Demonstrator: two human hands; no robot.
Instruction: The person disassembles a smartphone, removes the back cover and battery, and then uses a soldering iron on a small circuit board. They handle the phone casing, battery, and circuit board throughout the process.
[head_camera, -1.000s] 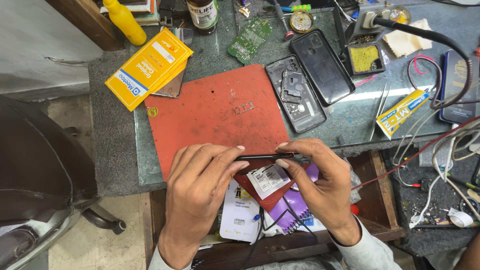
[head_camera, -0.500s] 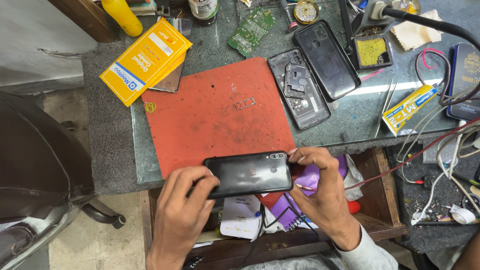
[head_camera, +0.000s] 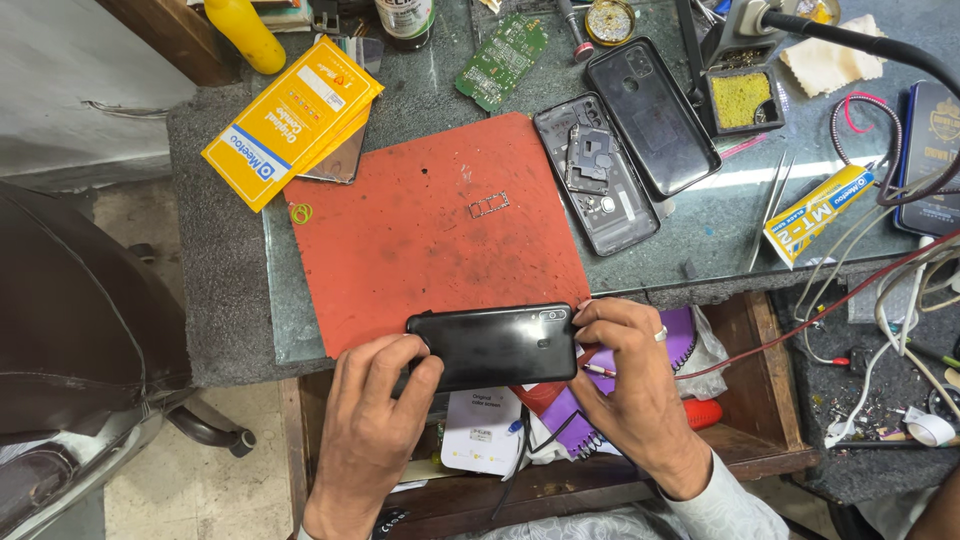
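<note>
Both hands hold a black phone (head_camera: 492, 346) flat, back side up, at the near edge of the red mat (head_camera: 430, 240), over the gap between the counter (head_camera: 225, 260) and the open drawer (head_camera: 760, 350) below. The left hand (head_camera: 375, 420) closes on the phone's 9 o'clock end, fingers curled over the corner and thumb along the near edge; its wrist runs up from 6 o'clock, slightly bent. The right hand (head_camera: 630, 385) closes on the 3 o'clock end beside the camera, fingertips pressed at the corner, a ring showing on one finger, forearm entering from 5 o'clock in a pale sleeve. Judgement: the grip is even at both ends, and the work is best done with the phone kept level and pressure spread along the edges rather than at one corner, since a twist could flex the body. Moving it fully onto the mat would guard against a drop into the drawer. At 12 o'clock on the mat lies a small metal tray (head_camera: 488, 205); at 1 o'clock, well apart, lie an opened frame (head_camera: 595, 175) and a back cover (head_camera: 652, 115).
</note>
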